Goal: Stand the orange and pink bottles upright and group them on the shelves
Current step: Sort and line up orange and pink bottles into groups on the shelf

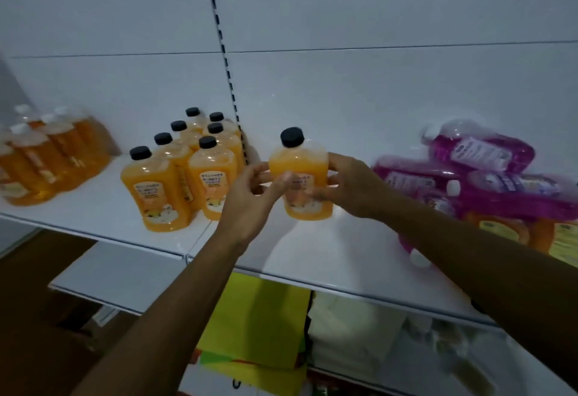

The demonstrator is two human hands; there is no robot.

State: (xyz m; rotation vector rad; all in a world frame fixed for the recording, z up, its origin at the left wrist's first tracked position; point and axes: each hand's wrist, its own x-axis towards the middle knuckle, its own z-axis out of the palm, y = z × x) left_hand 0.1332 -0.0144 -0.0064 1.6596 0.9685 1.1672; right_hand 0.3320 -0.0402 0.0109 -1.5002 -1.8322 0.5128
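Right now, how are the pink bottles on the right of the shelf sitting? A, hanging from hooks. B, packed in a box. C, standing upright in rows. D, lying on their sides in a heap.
D: the pink bottles lie tipped over and piled on each other on the shelf, unlike the black-capped orange bottles standing upright.

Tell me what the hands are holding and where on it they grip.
Both hands hold one upright orange bottle by its body: left hand on its left side, right hand on its right.
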